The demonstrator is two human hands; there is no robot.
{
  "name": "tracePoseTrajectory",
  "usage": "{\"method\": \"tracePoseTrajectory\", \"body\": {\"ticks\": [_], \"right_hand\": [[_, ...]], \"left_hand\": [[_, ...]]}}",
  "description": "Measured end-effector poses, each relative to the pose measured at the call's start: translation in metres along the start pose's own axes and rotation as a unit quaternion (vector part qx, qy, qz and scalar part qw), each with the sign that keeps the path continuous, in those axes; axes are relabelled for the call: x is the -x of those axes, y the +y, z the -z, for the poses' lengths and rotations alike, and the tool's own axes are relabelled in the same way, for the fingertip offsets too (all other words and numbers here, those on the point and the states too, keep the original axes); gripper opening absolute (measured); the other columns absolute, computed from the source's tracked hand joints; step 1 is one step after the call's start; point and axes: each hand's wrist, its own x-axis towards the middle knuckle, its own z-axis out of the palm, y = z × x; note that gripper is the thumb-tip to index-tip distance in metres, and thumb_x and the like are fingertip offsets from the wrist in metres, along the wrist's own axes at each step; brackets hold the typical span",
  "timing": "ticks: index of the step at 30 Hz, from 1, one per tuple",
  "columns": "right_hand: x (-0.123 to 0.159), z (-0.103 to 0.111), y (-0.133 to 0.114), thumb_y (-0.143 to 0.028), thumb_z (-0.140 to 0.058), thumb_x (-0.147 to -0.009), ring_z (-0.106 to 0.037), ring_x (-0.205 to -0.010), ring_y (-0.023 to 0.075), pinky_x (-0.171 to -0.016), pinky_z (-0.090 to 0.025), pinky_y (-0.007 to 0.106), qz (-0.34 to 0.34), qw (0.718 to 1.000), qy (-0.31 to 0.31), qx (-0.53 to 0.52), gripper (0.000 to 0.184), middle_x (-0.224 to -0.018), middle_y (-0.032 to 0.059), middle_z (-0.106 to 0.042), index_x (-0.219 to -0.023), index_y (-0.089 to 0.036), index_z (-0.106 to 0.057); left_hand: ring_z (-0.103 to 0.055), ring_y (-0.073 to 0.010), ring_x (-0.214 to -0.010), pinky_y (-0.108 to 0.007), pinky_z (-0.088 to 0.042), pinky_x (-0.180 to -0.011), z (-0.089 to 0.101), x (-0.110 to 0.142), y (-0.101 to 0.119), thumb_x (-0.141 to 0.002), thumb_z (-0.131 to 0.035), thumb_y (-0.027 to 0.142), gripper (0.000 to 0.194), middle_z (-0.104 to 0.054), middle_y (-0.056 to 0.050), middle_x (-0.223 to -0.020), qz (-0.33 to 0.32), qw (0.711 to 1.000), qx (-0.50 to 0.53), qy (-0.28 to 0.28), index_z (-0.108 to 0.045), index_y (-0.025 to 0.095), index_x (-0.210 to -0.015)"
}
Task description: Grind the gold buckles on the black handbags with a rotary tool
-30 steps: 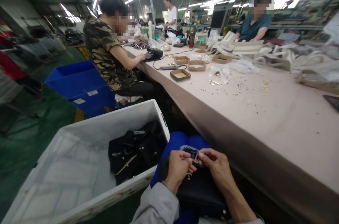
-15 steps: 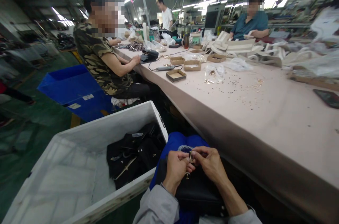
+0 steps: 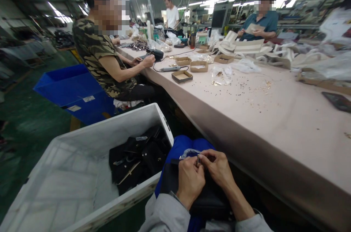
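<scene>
Over my lap, a black bag [image 3: 210, 204] lies under both hands. My left hand [image 3: 190, 179] is closed, back turned up, around the lower part of a small shiny metal fitting [image 3: 197, 159]. The fingertips of my right hand [image 3: 217, 167] pinch the same fitting from the other side. Its exact kind is too small to tell, and my fingers cover much of it. Just beyond my hands, a piece of clear plastic [image 3: 189, 152] rests against the blue cloth [image 3: 183, 142] over my legs.
A white bin [image 3: 79, 144] on my left holds several black bags [image 3: 137, 160]. The long table [image 3: 233, 115] carries small cardboard trays [image 3: 182, 76], a corded tool [image 3: 171, 68], and scattered bits. A co-worker [image 3: 106, 56] sits beyond a blue bin [image 3: 74, 89]; others work farther off.
My left hand has rolled over, so its back now faces up and hides more of the fitting. My right hand stays nearly in place. The nearby co-worker's hands have shifted.
</scene>
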Motion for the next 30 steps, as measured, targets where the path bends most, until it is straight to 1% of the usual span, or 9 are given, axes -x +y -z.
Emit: {"method": "tracePoseTrajectory", "body": {"ticks": [3, 5, 7, 12, 17, 20, 23, 30], "right_hand": [[0.0, 0.002, 0.001, -0.046, -0.077, -0.082, -0.071, -0.084, 0.0264, -0.081, -0.054, 0.035, -0.005, 1.0, -0.008, -0.025, 0.028, -0.088, 0.0093, -0.078, -0.083, -0.018, -0.081], [0.0, 0.002, 0.004, -0.047, -0.078, -0.082, -0.072, -0.083, 0.0266, -0.079, -0.055, 0.035, -0.016, 0.999, -0.017, -0.045, 0.03, -0.087, 0.0095, -0.079, -0.084, -0.018, -0.081], [-0.001, 0.003, 0.007, -0.047, -0.079, -0.08, -0.072, -0.08, 0.0268, -0.076, -0.055, 0.035, -0.029, 0.997, -0.023, -0.064, 0.031, -0.085, 0.0097, -0.079, -0.084, -0.017, -0.082], [-0.003, 0.005, 0.014, -0.044, -0.079, -0.079, -0.072, -0.082, 0.0275, -0.079, -0.055, 0.037, -0.045, 0.991, -0.04, -0.116, 0.03, -0.088, 0.0104, -0.08, -0.091, -0.016, -0.084], [-0.003, 0.008, 0.013, -0.04, -0.083, -0.074, -0.073, -0.083, 0.0281, -0.082, -0.055, 0.038, -0.059, 0.986, -0.04, -0.153, 0.026, -0.089, 0.0111, -0.081, -0.088, -0.017, -0.085], [-0.002, 0.009, 0.012, -0.038, -0.084, -0.072, -0.073, -0.084, 0.0285, -0.083, -0.055, 0.038, -0.065, 0.984, -0.037, -0.161, 0.025, -0.088, 0.0112, -0.081, -0.086, -0.017, -0.085], [-0.002, 0.009, 0.013, -0.038, -0.084, -0.072, -0.072, -0.083, 0.0279, -0.082, -0.054, 0.037, -0.067, 0.983, -0.036, -0.166, 0.025, -0.087, 0.011, -0.08, -0.085, -0.016, -0.084], [-0.001, 0.01, 0.014, -0.038, -0.081, -0.074, -0.072, -0.081, 0.0267, -0.079, -0.054, 0.036, -0.055, 0.986, -0.03, -0.154, 0.024, -0.085, 0.0095, -0.08, -0.087, -0.017, -0.084]], "left_hand": [[-0.07, -0.0252, -0.078, -0.034, -0.047, -0.071, -0.011, 0.006, 0.0, -0.093, -0.056, 0.015, 0.02, -0.073, -0.012, -0.083, -0.017, 0.994, -0.103, 0.037, -0.075, 0.017, -0.087], [-0.071, -0.0256, -0.08, -0.034, -0.048, -0.072, -0.018, 0.008, -0.001, -0.093, -0.054, 0.01, 0.022, -0.074, -0.012, -0.085, -0.019, 0.988, -0.142, 0.055, -0.075, 0.016, -0.092], [-0.071, -0.0244, -0.078, -0.033, -0.048, -0.07, -0.022, 0.009, -0.003, -0.093, -0.054, 0.009, 0.023, -0.073, -0.01, -0.084, -0.026, 0.984, -0.159, 0.07, -0.075, 0.017, -0.093], [-0.071, -0.0241, -0.077, -0.034, -0.049, -0.071, -0.023, 0.007, -0.005, -0.094, -0.055, 0.01, 0.021, -0.073, -0.009, -0.083, -0.044, 0.982, -0.163, 0.088, -0.075, 0.018, -0.092], [-0.071, -0.0239, -0.074, -0.034, -0.048, -0.069, -0.02, 0.008, -0.002, -0.094, -0.055, 0.011, 0.021, -0.073, -0.009, -0.082, -0.049, 0.983, -0.161, 0.078, -0.074, 0.018, -0.091], [-0.07, -0.0236, -0.074, -0.034, -0.047, -0.068, -0.021, 0.009, -0.001, -0.094, -0.055, 0.01, 0.021, -0.073, -0.009, -0.082, -0.05, 0.982, -0.168, 0.07, -0.074, 0.019, -0.09], [-0.07, -0.0232, -0.074, -0.033, -0.047, -0.068, -0.023, 0.009, -0.001, -0.094, -0.055, 0.008, 0.022, -0.072, -0.008, -0.081, -0.055, 0.979, -0.179, 0.076, -0.074, 0.019, -0.091], [-0.07, -0.0248, -0.075, -0.035, -0.047, -0.068, -0.026, 0.01, -0.002, -0.095, -0.054, 0.009, 0.022, -0.073, -0.01, -0.085, -0.065, 0.975, -0.198, 0.074, -0.074, 0.017, -0.096]]}}
